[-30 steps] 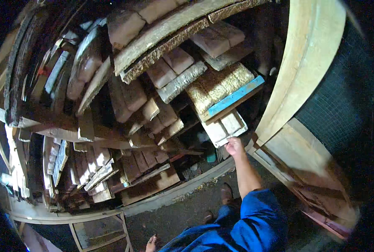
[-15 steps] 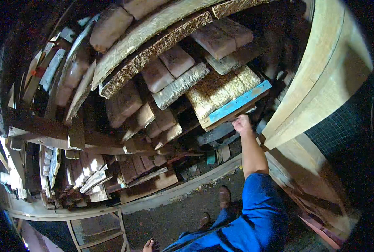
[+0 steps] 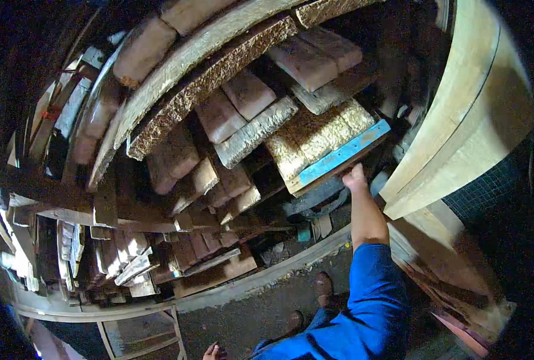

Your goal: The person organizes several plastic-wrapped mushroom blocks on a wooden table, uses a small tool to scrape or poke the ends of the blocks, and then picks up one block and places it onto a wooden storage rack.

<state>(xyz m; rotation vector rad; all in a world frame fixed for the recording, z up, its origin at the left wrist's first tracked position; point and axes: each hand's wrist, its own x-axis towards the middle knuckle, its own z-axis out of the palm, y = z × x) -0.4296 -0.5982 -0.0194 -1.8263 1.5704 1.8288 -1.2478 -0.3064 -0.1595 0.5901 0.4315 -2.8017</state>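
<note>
My right hand (image 3: pixel 355 177), at the end of a bare forearm and blue sleeve, is closed at the near edge of a wooden board with a blue strip (image 3: pixel 345 153). Its fingertips go into shadow under that edge. On the board lies a rough, golden-lit slab (image 3: pixel 318 138), its surface bumpy and pale where light strikes it. Only part of my left hand (image 3: pixel 211 352) shows, low at the bottom edge, its fingers loosely apart and nothing seen in them.
Tiers of boards bearing brown smooth-edged blocks (image 3: pixel 246 93) fill the rack on the left and ahead. A pale curved plank (image 3: pixel 459 114) rises at the right, beside dark wire mesh (image 3: pixel 480 186). A wooden frame (image 3: pixel 141 345) lies at lower left. My shoes (image 3: pixel 324 288) stand on dark ground.
My right hand has shifted slightly right and stays at the board's near edge. The whole view has tilted a little, with the rack sliding leftward in the picture.
</note>
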